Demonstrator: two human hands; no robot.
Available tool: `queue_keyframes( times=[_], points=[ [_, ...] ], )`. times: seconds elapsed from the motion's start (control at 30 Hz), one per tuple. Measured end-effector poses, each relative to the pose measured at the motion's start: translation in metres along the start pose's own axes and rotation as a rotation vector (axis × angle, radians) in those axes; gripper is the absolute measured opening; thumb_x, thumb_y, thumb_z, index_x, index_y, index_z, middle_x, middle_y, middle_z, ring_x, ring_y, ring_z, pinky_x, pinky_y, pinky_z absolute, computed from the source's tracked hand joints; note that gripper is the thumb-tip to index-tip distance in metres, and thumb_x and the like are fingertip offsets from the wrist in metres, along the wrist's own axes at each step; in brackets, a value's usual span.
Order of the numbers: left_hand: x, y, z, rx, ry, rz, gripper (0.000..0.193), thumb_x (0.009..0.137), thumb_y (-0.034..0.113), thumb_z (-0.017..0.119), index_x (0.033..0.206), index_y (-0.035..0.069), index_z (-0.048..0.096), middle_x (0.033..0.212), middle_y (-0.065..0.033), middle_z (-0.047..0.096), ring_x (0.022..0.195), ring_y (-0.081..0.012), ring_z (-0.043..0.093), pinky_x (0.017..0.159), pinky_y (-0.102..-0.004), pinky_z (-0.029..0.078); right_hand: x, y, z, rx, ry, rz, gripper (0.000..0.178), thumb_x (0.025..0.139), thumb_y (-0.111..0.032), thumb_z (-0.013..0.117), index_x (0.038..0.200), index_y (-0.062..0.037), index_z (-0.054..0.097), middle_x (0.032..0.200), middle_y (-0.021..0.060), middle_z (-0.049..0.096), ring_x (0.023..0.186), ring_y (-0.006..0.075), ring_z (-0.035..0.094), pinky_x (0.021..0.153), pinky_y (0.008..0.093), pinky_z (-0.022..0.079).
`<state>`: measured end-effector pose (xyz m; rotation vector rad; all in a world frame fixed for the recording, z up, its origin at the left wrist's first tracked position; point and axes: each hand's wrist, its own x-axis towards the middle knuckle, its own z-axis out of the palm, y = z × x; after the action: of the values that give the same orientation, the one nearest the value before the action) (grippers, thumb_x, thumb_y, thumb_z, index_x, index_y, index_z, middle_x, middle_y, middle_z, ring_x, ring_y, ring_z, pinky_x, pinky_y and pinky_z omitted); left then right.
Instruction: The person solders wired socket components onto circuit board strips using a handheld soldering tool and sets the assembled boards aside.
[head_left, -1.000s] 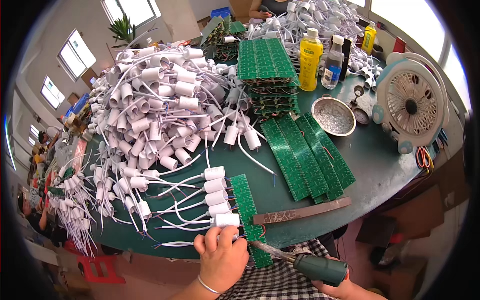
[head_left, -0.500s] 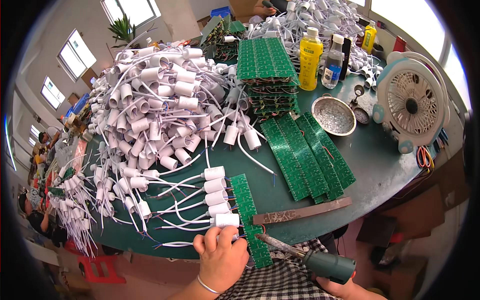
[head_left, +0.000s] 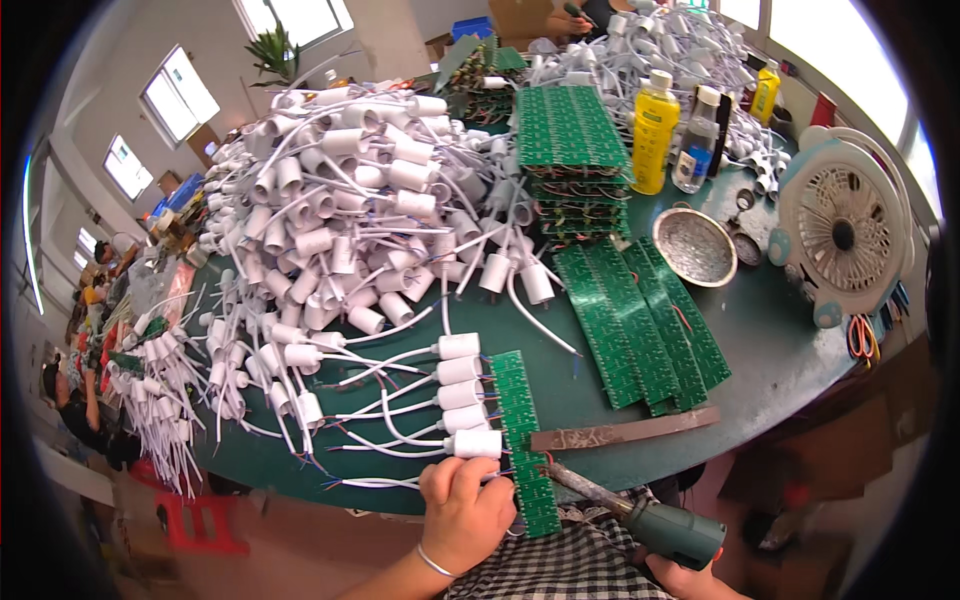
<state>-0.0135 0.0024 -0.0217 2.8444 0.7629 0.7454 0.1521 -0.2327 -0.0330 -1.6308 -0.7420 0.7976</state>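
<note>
My left hand [head_left: 468, 515] is closed round a white lamp holder at the near end of a row; fingers hide most of it, and its white cable [head_left: 380, 484] runs out to the left. Several more white lamp holders [head_left: 460, 372] lie above it, their short wires reaching the left edge of a narrow green circuit board [head_left: 520, 425]. In my right hand [head_left: 682, 575] is a soldering iron [head_left: 672, 530] with a dark green body. Its metal tip meets the board's right edge, close to a short red wire; whether it touches a pad cannot be made out.
A brown bar [head_left: 625, 428] lies right of the board. Beyond are loose green boards [head_left: 610, 325], a board stack [head_left: 570, 130], a metal bowl [head_left: 657, 238], bottles [head_left: 655, 135] and a fan [head_left: 845, 230]. Lamp holders [head_left: 350, 215] are heaped left. Other people sit far left and work across the table.
The whole view has shifted, so things appear farther right. Both hands, the lamp holder and the soldering iron keep nearly the same place against the board.
</note>
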Motion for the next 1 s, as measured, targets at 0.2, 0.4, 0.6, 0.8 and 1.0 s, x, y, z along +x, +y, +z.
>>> queue_keyframes(
  times=[0.2, 0.4, 0.6, 0.8, 1.0],
  points=[
    [0.011, -0.015, -0.019, -0.199, 0.156, 0.067, 0.026, 0.080, 0.027, 0.069, 0.100, 0.011, 0.060, 0.105, -0.0046, 0.058, 0.097, -0.0260, 0.052, 0.086, -0.0403, 0.036, 0.001, -0.002, -0.008, -0.271, 0.055, -0.094, 0.022, 0.073, -0.005, 0.066, 0.095, -0.0009, 0.065, 0.076, 0.0091, 0.064, 0.072, 0.0240, 0.061, 0.067, 0.0374, 0.048],
    [0.035, -0.132, -0.074, 0.187, 0.333, -0.374, 0.024, 0.078, 0.008, 0.065, 0.102, 0.007, 0.059, 0.088, -0.0101, 0.057, 0.085, -0.0316, 0.051, 0.078, -0.0434, 0.039, -0.002, 0.009, -0.007, -0.252, 0.108, -0.092, 0.019, 0.072, -0.003, 0.066, 0.090, -0.0006, 0.064, 0.075, 0.0094, 0.064, 0.070, 0.0231, 0.061, 0.064, 0.0371, 0.048],
    [0.066, -0.186, -0.083, 0.110, 0.183, -0.543, 0.027, 0.079, 0.005, 0.062, 0.106, 0.008, 0.060, 0.085, -0.0104, 0.055, 0.082, -0.0316, 0.054, 0.075, -0.0424, 0.044, -0.004, 0.008, -0.001, -0.082, 0.182, 0.044, 0.022, 0.077, -0.005, 0.068, 0.097, 0.0012, 0.064, 0.087, 0.0074, 0.066, 0.075, 0.0192, 0.061, 0.068, 0.0356, 0.050],
    [0.127, -0.203, -0.062, 0.325, 0.357, -0.086, 0.029, 0.077, 0.002, 0.061, 0.105, 0.010, 0.061, 0.092, -0.0095, 0.055, 0.089, -0.0308, 0.054, 0.080, -0.0411, 0.044, -0.003, 0.008, 0.002, -0.028, 0.165, 0.052, 0.024, 0.077, -0.006, 0.069, 0.099, 0.0017, 0.063, 0.088, 0.0072, 0.066, 0.076, 0.0186, 0.061, 0.069, 0.0350, 0.050],
    [0.164, -0.189, -0.033, 0.381, 0.382, -0.193, 0.037, 0.072, 0.022, 0.074, 0.105, 0.011, 0.060, 0.098, -0.0053, 0.060, 0.095, -0.0267, 0.054, 0.078, -0.0400, 0.041, -0.002, 0.008, 0.002, 0.051, 0.165, 0.062, 0.025, 0.077, -0.006, 0.070, 0.101, 0.0021, 0.063, 0.089, 0.0069, 0.066, 0.077, 0.0179, 0.061, 0.070, 0.0345, 0.050]
  ],
)
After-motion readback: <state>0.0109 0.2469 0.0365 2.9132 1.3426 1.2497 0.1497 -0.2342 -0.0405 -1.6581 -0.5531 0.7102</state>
